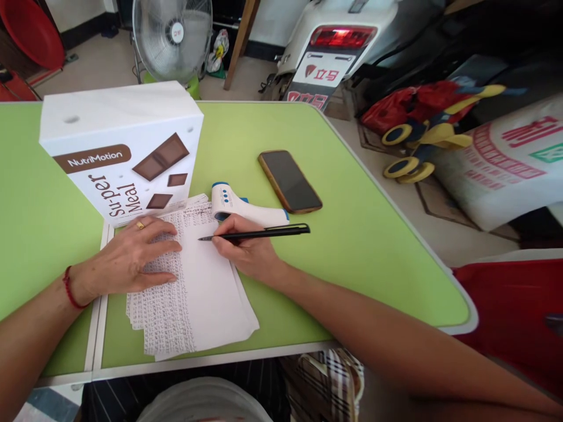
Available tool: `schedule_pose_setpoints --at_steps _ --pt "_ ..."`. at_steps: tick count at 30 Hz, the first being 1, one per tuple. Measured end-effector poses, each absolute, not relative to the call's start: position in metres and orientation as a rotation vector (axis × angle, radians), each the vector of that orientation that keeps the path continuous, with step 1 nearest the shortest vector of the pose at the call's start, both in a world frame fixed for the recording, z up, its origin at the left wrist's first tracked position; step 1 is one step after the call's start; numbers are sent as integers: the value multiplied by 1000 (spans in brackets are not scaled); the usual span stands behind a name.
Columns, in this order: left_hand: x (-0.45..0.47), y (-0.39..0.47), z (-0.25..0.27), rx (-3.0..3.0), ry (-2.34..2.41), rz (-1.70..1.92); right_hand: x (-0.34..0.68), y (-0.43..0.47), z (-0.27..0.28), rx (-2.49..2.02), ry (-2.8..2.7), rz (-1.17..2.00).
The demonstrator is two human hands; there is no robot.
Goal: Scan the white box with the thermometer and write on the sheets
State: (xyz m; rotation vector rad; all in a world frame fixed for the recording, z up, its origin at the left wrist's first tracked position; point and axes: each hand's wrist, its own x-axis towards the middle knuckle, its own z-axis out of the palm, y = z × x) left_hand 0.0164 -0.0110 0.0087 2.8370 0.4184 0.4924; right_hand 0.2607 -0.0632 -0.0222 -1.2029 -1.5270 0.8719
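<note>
My right hand [246, 249] is closed around a black pen [277, 231]. The pen's tip points left, at or just above the blank part of the top paper sheet [220, 299]; contact cannot be made out. Dense rows of handwriting fill the sheet's left part, and more sheets lie under it. My left hand [141, 252] rests flat on the written side with fingers spread, a ring on one finger and a red cord at the wrist. Just beyond it stands a white NutriMotion box [127, 158]. A white and blue infrared thermometer [231, 202] lies behind my right hand.
A phone [292, 181] lies on the green table [373, 264], right of the thermometer. Past the far edge are a fan [173, 41] and a white scooter [325, 53]. A sack [505, 164] and a red chair [514, 316] are at the right.
</note>
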Motion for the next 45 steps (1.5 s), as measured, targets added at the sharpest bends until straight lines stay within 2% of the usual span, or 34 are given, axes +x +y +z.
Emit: schedule_pose_setpoints --at_steps 45 --pt "14 -10 10 2770 462 427 262 -61 -23 -1201 -1561 849"
